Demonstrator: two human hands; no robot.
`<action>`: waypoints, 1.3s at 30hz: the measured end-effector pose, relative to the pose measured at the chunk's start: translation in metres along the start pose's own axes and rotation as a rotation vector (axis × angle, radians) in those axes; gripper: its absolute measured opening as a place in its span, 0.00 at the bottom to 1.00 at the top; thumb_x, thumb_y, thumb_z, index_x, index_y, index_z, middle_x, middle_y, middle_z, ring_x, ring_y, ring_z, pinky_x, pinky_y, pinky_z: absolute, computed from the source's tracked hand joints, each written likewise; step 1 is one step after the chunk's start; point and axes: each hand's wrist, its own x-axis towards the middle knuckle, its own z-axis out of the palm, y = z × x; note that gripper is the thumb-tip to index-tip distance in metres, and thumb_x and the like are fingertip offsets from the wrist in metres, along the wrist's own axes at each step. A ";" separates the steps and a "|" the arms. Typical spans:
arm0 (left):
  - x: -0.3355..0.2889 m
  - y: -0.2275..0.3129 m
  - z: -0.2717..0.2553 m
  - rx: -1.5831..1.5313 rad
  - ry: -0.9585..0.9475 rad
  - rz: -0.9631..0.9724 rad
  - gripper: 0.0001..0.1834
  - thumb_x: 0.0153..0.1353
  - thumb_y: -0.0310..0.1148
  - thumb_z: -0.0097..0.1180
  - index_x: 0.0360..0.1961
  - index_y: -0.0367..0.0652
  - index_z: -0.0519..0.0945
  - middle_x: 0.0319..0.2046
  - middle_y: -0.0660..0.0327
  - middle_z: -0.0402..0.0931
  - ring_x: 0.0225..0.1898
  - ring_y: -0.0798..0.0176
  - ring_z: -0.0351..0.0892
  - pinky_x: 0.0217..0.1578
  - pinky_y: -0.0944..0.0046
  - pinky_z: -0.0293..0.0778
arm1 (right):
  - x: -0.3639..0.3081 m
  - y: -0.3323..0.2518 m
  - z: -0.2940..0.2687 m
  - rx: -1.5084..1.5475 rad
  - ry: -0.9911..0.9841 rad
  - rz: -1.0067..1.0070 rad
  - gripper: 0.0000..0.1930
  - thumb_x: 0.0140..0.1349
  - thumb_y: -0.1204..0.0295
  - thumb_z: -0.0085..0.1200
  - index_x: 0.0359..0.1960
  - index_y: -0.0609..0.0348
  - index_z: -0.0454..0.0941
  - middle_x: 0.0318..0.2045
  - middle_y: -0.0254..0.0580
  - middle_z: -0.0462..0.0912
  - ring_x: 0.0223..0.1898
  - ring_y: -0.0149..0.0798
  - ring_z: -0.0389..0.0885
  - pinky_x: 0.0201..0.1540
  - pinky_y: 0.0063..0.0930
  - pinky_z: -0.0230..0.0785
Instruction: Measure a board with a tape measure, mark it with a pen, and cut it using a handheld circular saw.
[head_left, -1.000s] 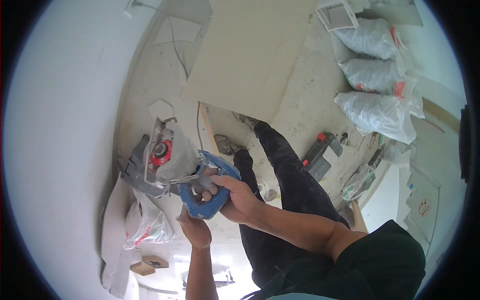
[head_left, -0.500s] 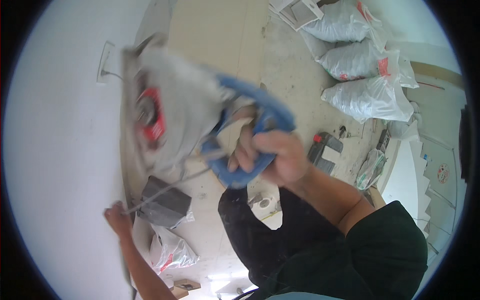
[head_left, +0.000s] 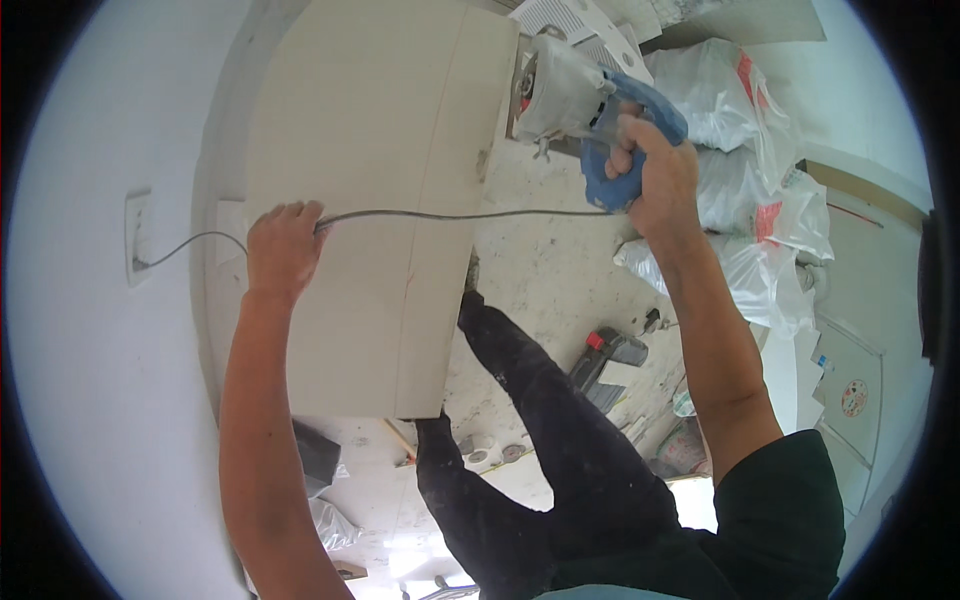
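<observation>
Gripping a power saw with a silvery-grey metal guard (head_left: pixel 565 90) by its blue loop-shaped handle (head_left: pixel 655 103), the right hand (head_left: pixel 663 185) is closed, its fingers wrapped through the loop. The saw is at the far right edge of a large, flat, pale beige board (head_left: pixel 345 130); whether it touches that edge cannot be told.

Over the board's left part, the left hand (head_left: pixel 285 250) is curled closed around a thin dark grey cable (head_left: pixel 450 216), back of the hand upward. The cable stretches nearly straight from there to the saw's handle, and a length of cord beyond the hand reaches a white wall socket (head_left: pixel 139 238).

Bulging whitish plastic sacks with red patches (head_left: pixel 715 95) lie to the right, behind the right hand and forearm. Nearer the person's legs in dark trousers (head_left: pixel 590 450), a dark grey object with a red part (head_left: pixel 606 368) rests on the dusty pale floor (head_left: pixel 540 240).
</observation>
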 end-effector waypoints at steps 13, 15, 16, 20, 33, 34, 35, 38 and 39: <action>0.094 0.035 0.021 0.242 -0.228 -0.245 0.69 0.37 0.34 0.78 0.75 0.73 0.41 0.77 0.64 0.31 0.72 0.30 0.42 0.58 0.31 0.69 | 0.207 0.008 0.023 0.307 -0.024 -0.014 0.09 0.63 0.68 0.59 0.32 0.58 0.73 0.23 0.36 0.71 0.21 0.33 0.69 0.25 0.33 0.67; 0.096 0.035 0.020 0.251 -0.240 -0.260 0.72 0.34 0.35 0.80 0.75 0.72 0.40 0.77 0.63 0.30 0.72 0.30 0.42 0.57 0.32 0.71 | 0.216 0.008 0.031 0.287 -0.036 -0.017 0.10 0.63 0.68 0.59 0.32 0.57 0.71 0.24 0.35 0.70 0.22 0.32 0.68 0.27 0.33 0.67; 0.097 0.035 0.020 0.278 -0.238 -0.252 0.73 0.34 0.36 0.80 0.75 0.72 0.39 0.77 0.62 0.30 0.72 0.29 0.43 0.56 0.33 0.73 | 0.221 0.006 0.035 0.316 0.003 0.011 0.10 0.64 0.67 0.58 0.32 0.57 0.71 0.24 0.35 0.70 0.22 0.33 0.68 0.27 0.33 0.67; 0.098 0.034 0.020 0.357 -0.249 -0.232 0.74 0.35 0.38 0.80 0.75 0.70 0.36 0.77 0.60 0.29 0.71 0.29 0.44 0.55 0.37 0.76 | 0.234 0.015 0.051 0.354 0.022 0.055 0.10 0.64 0.67 0.57 0.31 0.56 0.70 0.23 0.35 0.70 0.21 0.33 0.68 0.26 0.33 0.67; 0.103 0.037 0.010 0.336 -0.371 -0.276 0.69 0.41 0.34 0.76 0.75 0.71 0.35 0.77 0.60 0.26 0.72 0.27 0.40 0.58 0.35 0.72 | 0.246 0.033 0.070 0.323 -0.033 0.054 0.08 0.62 0.70 0.57 0.29 0.58 0.73 0.21 0.37 0.72 0.18 0.35 0.70 0.20 0.35 0.66; 0.102 0.035 0.010 0.336 -0.371 -0.267 0.69 0.42 0.35 0.76 0.75 0.71 0.35 0.77 0.58 0.26 0.72 0.26 0.41 0.57 0.35 0.72 | 0.244 0.036 0.073 0.310 -0.029 0.035 0.07 0.62 0.70 0.57 0.29 0.59 0.73 0.22 0.37 0.72 0.18 0.34 0.70 0.20 0.34 0.66; 0.101 0.035 0.010 0.331 -0.372 -0.260 0.69 0.42 0.36 0.76 0.75 0.70 0.35 0.77 0.57 0.26 0.71 0.25 0.41 0.57 0.34 0.73 | 0.244 0.038 0.075 0.293 -0.027 0.015 0.07 0.62 0.70 0.57 0.30 0.59 0.74 0.22 0.37 0.72 0.18 0.34 0.70 0.20 0.34 0.66; 0.103 0.036 0.011 0.333 -0.349 -0.238 0.69 0.43 0.37 0.75 0.75 0.70 0.34 0.76 0.56 0.27 0.71 0.25 0.41 0.56 0.34 0.74 | 0.246 0.038 0.075 0.249 -0.068 0.008 0.09 0.64 0.68 0.56 0.31 0.57 0.70 0.23 0.35 0.69 0.21 0.34 0.68 0.27 0.32 0.66; 0.103 0.036 0.011 0.326 -0.351 -0.248 0.69 0.43 0.37 0.75 0.75 0.70 0.34 0.76 0.56 0.27 0.71 0.25 0.41 0.56 0.34 0.74 | 0.247 0.038 0.075 0.243 -0.079 0.010 0.09 0.64 0.68 0.56 0.31 0.57 0.70 0.23 0.35 0.69 0.21 0.34 0.68 0.27 0.32 0.66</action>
